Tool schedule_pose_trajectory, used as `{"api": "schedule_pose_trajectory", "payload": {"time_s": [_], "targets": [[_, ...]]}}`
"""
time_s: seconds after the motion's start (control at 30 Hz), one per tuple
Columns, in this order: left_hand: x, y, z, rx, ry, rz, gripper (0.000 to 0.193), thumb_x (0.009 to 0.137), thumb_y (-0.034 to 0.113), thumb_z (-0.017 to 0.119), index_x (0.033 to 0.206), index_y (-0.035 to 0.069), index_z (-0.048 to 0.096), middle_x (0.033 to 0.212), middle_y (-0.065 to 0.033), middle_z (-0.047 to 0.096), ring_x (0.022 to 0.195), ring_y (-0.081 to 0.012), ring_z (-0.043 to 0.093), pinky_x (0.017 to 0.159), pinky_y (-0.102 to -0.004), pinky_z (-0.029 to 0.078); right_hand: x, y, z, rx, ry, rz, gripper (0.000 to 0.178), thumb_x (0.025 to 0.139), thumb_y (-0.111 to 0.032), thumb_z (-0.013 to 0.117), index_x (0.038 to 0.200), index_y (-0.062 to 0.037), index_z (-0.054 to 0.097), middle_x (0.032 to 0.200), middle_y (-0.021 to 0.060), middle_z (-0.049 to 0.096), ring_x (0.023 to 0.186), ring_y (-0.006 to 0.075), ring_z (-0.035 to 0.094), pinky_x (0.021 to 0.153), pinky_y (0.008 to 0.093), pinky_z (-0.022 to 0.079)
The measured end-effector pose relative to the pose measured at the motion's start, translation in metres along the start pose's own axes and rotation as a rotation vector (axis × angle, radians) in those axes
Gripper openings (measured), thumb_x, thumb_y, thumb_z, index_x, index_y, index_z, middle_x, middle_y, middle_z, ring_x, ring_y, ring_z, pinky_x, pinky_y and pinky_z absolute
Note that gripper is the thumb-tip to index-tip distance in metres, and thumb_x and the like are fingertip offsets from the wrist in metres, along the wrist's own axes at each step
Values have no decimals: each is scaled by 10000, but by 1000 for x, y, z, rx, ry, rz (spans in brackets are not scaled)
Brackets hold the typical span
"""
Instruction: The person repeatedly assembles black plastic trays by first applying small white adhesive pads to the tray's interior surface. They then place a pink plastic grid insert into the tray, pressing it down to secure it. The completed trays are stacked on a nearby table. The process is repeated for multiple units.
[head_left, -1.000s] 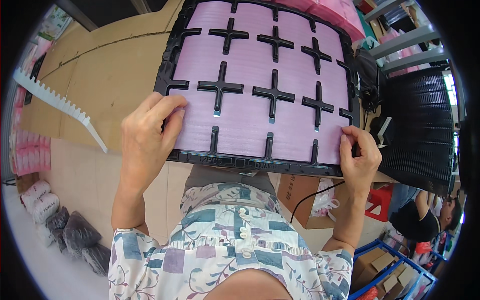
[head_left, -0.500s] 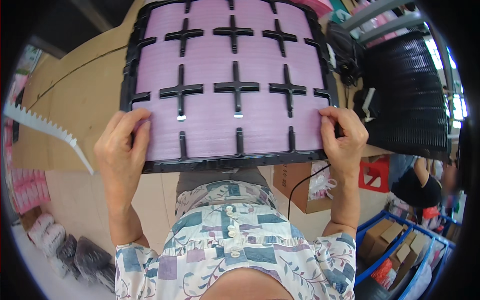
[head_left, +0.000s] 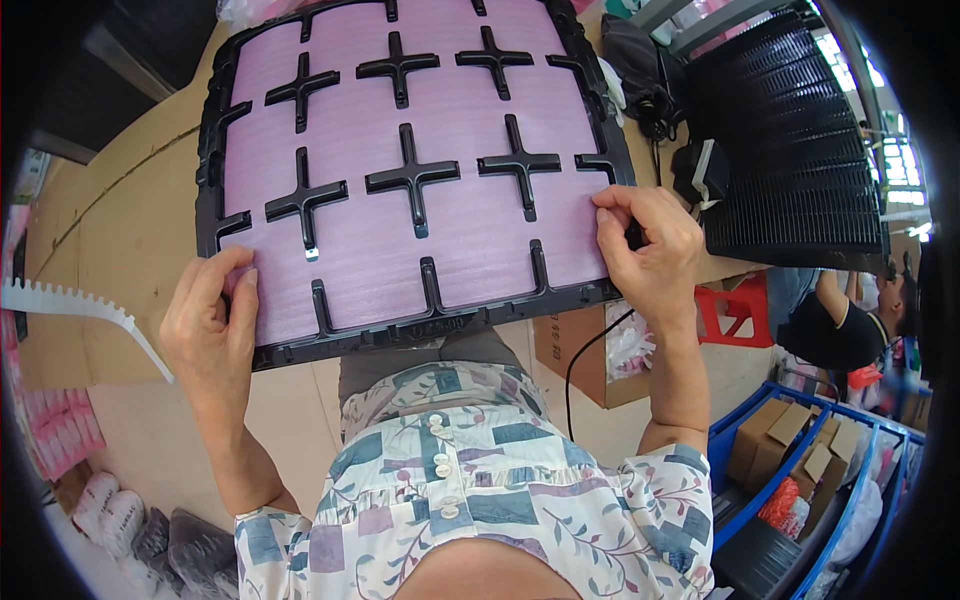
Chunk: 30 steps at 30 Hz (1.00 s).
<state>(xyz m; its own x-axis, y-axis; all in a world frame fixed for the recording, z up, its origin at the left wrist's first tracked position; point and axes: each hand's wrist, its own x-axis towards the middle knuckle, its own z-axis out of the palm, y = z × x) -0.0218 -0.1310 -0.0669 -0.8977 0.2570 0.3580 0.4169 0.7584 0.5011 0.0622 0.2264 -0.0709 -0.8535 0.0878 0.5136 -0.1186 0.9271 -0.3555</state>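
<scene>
A black plastic tray (head_left: 430, 328) with raised cross-shaped ribs lies before me, its near rim close to my body. Pink foam sheet (head_left: 370, 260) fills it, with the black crosses standing up through the pink. At the tray's near left corner, my left hand (head_left: 205, 325) is closed, thumb and forefinger pinched at the sheet's edge. My right hand (head_left: 655, 245) makes a like pinch at the right edge, its fingertips over the foam. The remaining fingers of both hands curl out of sight beside the rim.
Brown cardboard (head_left: 110, 250) covers the table, with a white toothed strip (head_left: 70, 302) at its left. Black ribbed sheets (head_left: 790, 160) stand to the right. Below are a cardboard box (head_left: 575, 355), a red stool (head_left: 735, 312) and a blue rack (head_left: 770, 480). Another person (head_left: 835, 330) is at far right.
The tray sits farther left in view and looks slightly turned, its left side nearer to me. Both hands keep their pinch at its near corners. The surroundings have shifted in view too.
</scene>
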Motion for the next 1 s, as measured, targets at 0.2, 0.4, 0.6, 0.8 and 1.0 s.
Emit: {"api": "schedule_pose_trajectory", "payload": {"time_s": [0.2,0.4,0.6,0.8,1.0], "targets": [[-5,3,0,193,17,72,173,848,-24,696,1013,25,703,923,-94,572,716,-205,559,640,-333,467,4,-6,-11,-150,-131,41,143,767,-74,747,898,-107,702,761,39,610,677,236,603,613,372,479],[-14,6,-12,388,35,251,292,826,-55,670,1107,18,698,1151,-137,621,1020,-306,612,859,-401,508,10,-11,-33,-253,-240,-214,217,817,-180,752,1003,-82,698,978,69,668,881,267,634,859,434,465],[-28,5,-21,236,-306,403,567,937,400,630,1320,-16,593,1388,-179,572,1266,-391,549,1043,-456,456,-18,-7,-30,-211,-353,-380,590,920,-547,561,1229,-55,666,1248,96,670,1182,257,621,1127,542,324],[-25,1,-30,191,-322,396,703,882,544,599,1269,-42,595,1357,-188,589,1248,-401,553,1039,-472,455,-15,9,-29,-69,-352,-348,575,909,-519,598,1227,-45,670,1261,101,667,1165,259,629,1138,550,307],[39,15,-11,34,-303,558,606,864,447,663,1239,-25,596,1300,-190,602,1191,-407,562,1024,-463,461,50,6,-5,-120,-175,-520,474,867,-432,680,1130,-38,687,1158,88,691,1099,273,630,1127,501,328]]}}
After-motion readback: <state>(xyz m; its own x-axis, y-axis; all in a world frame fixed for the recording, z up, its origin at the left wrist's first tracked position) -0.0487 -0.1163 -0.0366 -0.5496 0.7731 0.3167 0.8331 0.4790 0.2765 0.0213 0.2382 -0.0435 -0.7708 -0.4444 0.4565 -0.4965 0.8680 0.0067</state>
